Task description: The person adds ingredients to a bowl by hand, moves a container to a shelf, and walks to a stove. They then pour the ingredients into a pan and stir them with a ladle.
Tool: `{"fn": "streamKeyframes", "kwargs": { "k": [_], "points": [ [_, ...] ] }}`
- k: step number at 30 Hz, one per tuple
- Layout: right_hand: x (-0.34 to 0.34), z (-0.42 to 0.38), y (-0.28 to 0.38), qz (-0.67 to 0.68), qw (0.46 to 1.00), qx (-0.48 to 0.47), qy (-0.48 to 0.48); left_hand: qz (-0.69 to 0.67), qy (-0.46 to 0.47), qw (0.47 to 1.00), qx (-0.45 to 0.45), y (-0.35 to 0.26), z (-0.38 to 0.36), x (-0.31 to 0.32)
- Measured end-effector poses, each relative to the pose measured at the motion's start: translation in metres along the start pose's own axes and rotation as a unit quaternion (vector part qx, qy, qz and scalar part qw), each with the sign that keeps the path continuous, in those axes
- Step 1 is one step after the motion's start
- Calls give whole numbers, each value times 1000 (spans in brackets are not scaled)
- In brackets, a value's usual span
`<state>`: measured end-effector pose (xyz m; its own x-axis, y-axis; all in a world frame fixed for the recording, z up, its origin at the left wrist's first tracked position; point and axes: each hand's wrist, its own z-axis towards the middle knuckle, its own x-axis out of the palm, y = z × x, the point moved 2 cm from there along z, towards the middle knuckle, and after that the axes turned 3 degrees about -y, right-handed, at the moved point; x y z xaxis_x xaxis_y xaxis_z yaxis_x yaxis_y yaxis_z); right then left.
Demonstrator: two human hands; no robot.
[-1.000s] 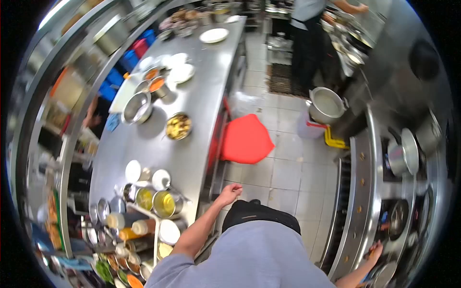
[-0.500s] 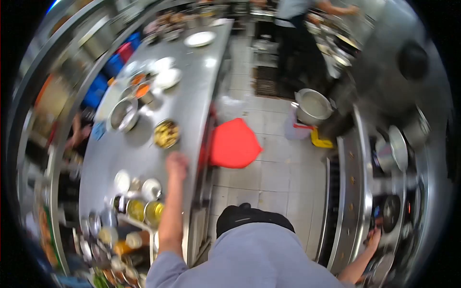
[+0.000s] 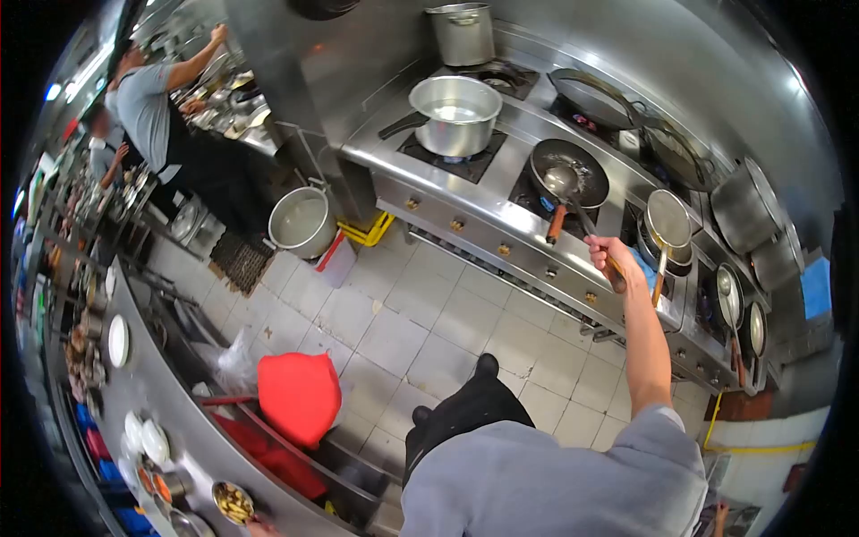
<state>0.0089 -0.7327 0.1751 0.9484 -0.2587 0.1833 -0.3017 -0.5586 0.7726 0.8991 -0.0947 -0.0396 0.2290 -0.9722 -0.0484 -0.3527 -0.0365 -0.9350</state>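
Observation:
My right hand (image 3: pixel 610 258) is closed around the wooden-ended handle of a metal ladle. The ladle's bowl (image 3: pixel 562 182) rests inside a dark pan (image 3: pixel 591 170) on a lit burner, its base wet and shiny. The pan's own handle (image 3: pixel 556 224) has an orange-brown grip and points toward me, left of my hand. My left hand (image 3: pixel 262 529) shows only in part at the bottom edge, at the rim of a metal bowl (image 3: pixel 233 503) of yellowish food pieces on the steel counter; its fingers are mostly hidden.
A large pot (image 3: pixel 455 116) stands over a flame left of the pan. A strainer (image 3: pixel 668 219) lies over a pot on the right. A red stool (image 3: pixel 299 398) is beside the steel counter (image 3: pixel 125 385). A bucket-like pot (image 3: pixel 302 224) stands on the floor. A co-worker (image 3: pixel 170 125) stands at the far left.
The view has swung right toward the stove. My right hand now holds the ladle in the pan, farther forward. My left hand is now at the food bowl's rim, low in view.

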Motion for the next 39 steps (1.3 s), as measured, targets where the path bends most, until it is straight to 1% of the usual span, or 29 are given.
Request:
{"fn": "streamKeyframes", "kwargs": {
  "k": [1, 2, 4, 5, 6, 7, 8, 9, 10, 11, 12, 13, 14, 16, 17, 18, 20, 21, 23, 24, 26, 27, 29, 33, 34, 35, 36, 38, 39],
  "points": [
    [-4, 6, 4, 74, 996, 20, 40, 14, -7, 1000, 9, -4, -10, 11],
    [-8, 24, 2, 59, 996, -12, 61, 25, -11, 1000, 15, -6, -20, 20],
    [-16, 53, -5, -106, 987, -113, -45, 43, -4, 999, 30, -9, -45, 43],
    [-18, 60, -7, -186, 967, -152, -90, 48, 5, 998, 36, -11, -61, 57],
    [-28, 66, -11, -288, 932, -159, -151, 49, 25, 997, 45, -12, -76, 74],
    [-31, 60, -10, -280, 934, -161, -152, 51, 51, 996, 51, -12, -94, 94],
    [-33, 42, -9, -230, 957, -116, -133, 52, 85, 993, 56, -12, -118, 116],
    [-36, 29, -7, -182, 975, -71, -111, -1, 187, 979, 75, 9, -122, 138],
    [-47, 20, -5, -83, 995, -37, -50, 28, 190, 978, 75, -13, -206, 179],
    [-59, 15, -2, 17, 1000, -1, 10, 39, 212, 975, 60, -17, -252, 213],
    [-65, 15, 5, 18, 1000, 0, 8, 35, 283, 958, 32, 1, -255, 240],
    [-68, 14, 9, 44, 998, -3, 37, 36, 314, 949, 15, 7, -287, 273],
    [-69, 14, 12, 72, 995, -7, 65, 37, 357, 933, -6, 17, -313, 307],
    [-69, 46, 1, -23, 997, -73, 1, 60, 444, 894, -16, 20, -398, 375],
    [-67, 52, -5, -64, 992, -99, -41, 82, 484, 871, -13, 33, -417, 405],
    [-65, 47, -8, -59, 993, -96, -43, 106, 499, 860, -21, 30, -461, 434],
    [-62, 28, -4, -142, 983, -60, -99, 116, 540, 834, -16, 41, -530, 491],
    [-66, 19, -5, -140, 983, -67, -98, 116, 567, 816, -17, 37, -575, 514],
    [-75, 2, -13, -17, 999, -31, -11, 119, 640, 759, 9, 53, -633, 565],
    [-81, 3, -9, -14, 999, -29, -15, 139, 655, 742, 40, 53, -667, 586],
    [-85, 4, -5, 14, 999, -1, 47, 174, 690, 697, 89, 58, -735, 624],
    [-82, 6, -10, 20, 999, 0, 39, 188, 712, 669, 108, 61, -766, 642],
    [-66, 15, -19, -129, 988, -72, -46, 205, 740, 627, 135, 68, -825, 671],
    [-47, -27, -23, -119, 983, -80, -116, 248, 757, 557, 236, 104, -905, 730],
    [-44, -38, -29, -148, 977, -98, -117, 249, 760, 542, 260, 114, -921, 741],
    [-41, -48, -35, -178, 970, -114, -118, 246, 770, 529, 259, 112, -937, 742],
    [-38, -55, -42, -171, 969, -114, -133, 251, 769, 497, 313, 106, -954, 739],
    [-28, -64, -47, -254, 947, -115, -160, 285, 757, 421, 411, 109, -981, 743],
    [-22, -68, -44, -250, 946, -113, -171, 282, 764, 412, 409, 117, -992, 746]
  ]
}}
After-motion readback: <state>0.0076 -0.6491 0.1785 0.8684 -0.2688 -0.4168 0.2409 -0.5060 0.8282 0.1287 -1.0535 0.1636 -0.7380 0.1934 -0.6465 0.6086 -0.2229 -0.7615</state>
